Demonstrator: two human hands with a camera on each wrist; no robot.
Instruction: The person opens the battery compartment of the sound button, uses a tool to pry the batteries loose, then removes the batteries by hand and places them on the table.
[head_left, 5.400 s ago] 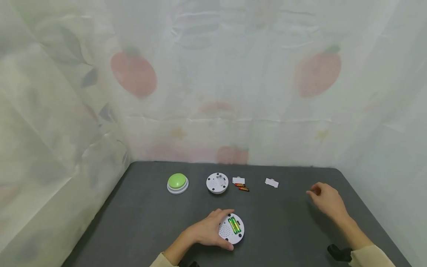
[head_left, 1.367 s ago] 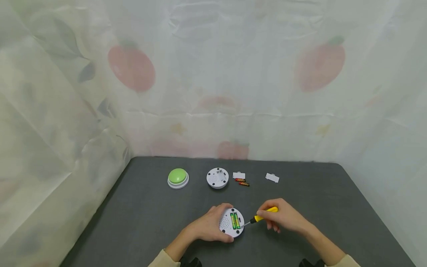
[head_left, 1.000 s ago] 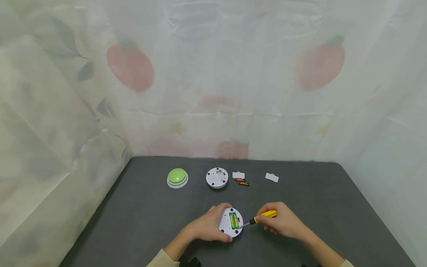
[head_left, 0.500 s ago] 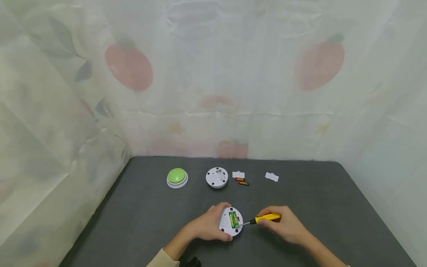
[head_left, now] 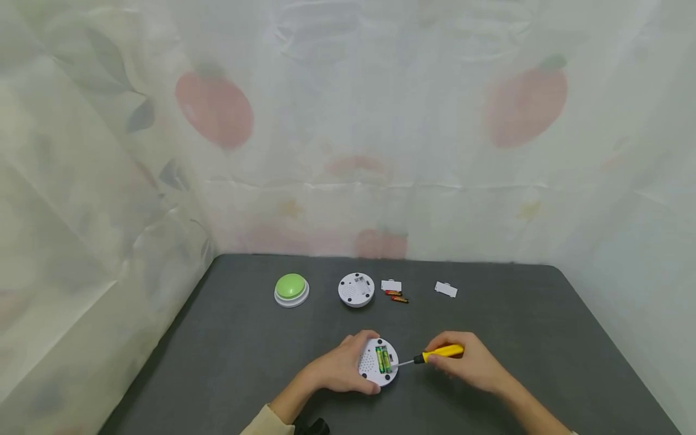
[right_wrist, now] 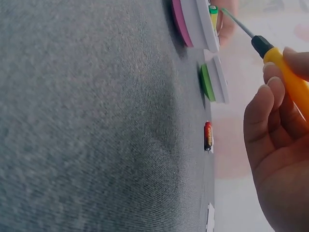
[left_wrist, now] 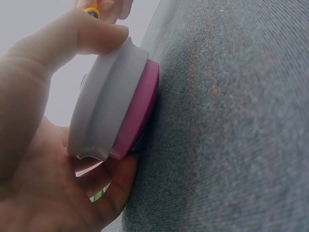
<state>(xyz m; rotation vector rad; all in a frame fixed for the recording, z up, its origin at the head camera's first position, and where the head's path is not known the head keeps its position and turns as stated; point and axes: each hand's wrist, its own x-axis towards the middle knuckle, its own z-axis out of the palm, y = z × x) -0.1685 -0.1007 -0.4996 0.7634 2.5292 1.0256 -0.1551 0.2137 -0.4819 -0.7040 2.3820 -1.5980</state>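
The pink button (head_left: 370,362) was upside down at the near side of the table (head_left: 261,362), gripped by my left hand (head_left: 341,367), while my right hand (head_left: 472,365) pinched the screwdriver (head_left: 418,359), tip by the green batteries (head_left: 383,359), so I thought I should hold firm and pry gently.

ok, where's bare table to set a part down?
Bare table: left side, in front of the green button and left of the left hand; right side, right of the right hand and loose white cover. Crowded: back middle, with upturned button, other cover and red batteries; between the hands, where the screwdriver points at the held button.
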